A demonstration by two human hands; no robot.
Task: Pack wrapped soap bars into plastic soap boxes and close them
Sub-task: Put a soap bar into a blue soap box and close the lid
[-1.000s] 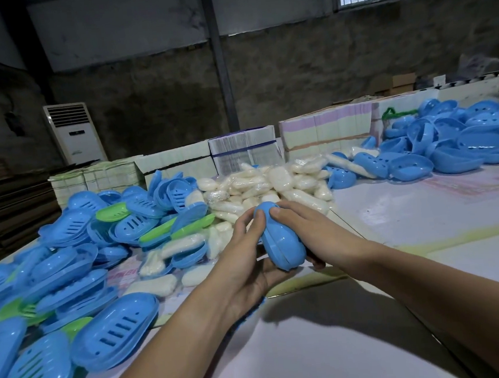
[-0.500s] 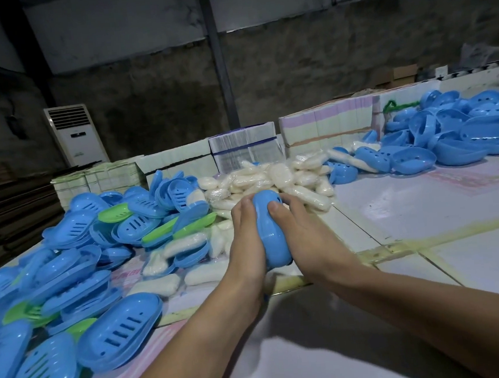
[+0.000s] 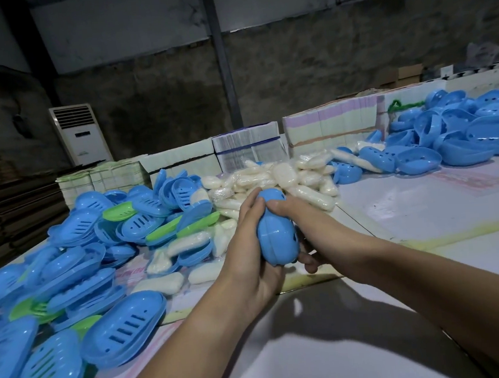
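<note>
Soap box [image 3: 276, 231], blue and clamshell-shaped, stands on end above the table [image 3: 426, 218], clasped from both sides just in front of the pile of wrapped soap bars [image 3: 274, 180]. Its two halves look joined, with a seam running down the side facing the camera. The left hand [image 3: 247, 249] wraps its fingers and thumb around the box's left flank, and the right hand [image 3: 303, 229] grips the right flank, thumb pressed near the top and fingertips curled under the lower end.

Thin moulded plastic like this is probably light and springy, with a glossy shell that could slip under a squeeze (the rounded ends offer little purchase). Whether the soap is inside cannot be seen. The best hold seems to be across the broad faces, palms opposed, pressing straight toward the seam so the rims seat evenly instead of skewing.

Left of the soap pile lies a heap of slotted blue and green lids [image 3: 119, 230]; right of it, deeper blue box bases [image 3: 464, 140]. Behind it stand bundled flat cartons [image 3: 250, 146].
</note>
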